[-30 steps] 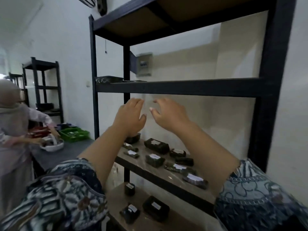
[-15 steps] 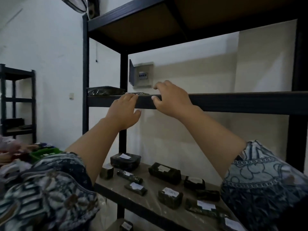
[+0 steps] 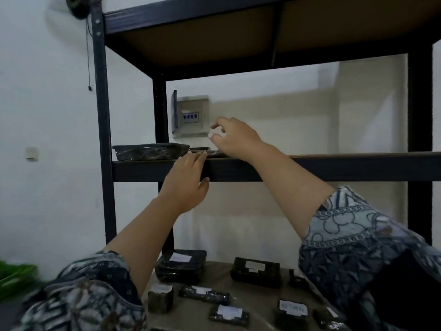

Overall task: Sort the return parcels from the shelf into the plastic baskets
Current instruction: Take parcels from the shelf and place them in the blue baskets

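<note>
The left hand (image 3: 188, 185) lies flat against the black metal front rail of the shelf (image 3: 334, 168), fingers straight, their tips at the near edge of a thin parcel (image 3: 207, 152) in glossy black wrap, thumb tucked under the rail. The right hand (image 3: 235, 139) hovers just above and behind that parcel, fingers loosely curled and holding nothing. Left of the left fingertips rests a big parcel (image 3: 150, 151) — flat, tray-shaped, wrapped in wrinkled black plastic. Behind the right hand a grey switch box (image 3: 191, 115) hangs on the wall. Below both forearms, boxy black labelled parcels (image 3: 255, 271) lie on a brown board. Far down-left of the left arm — a blurred green basket (image 3: 14, 273).
</note>
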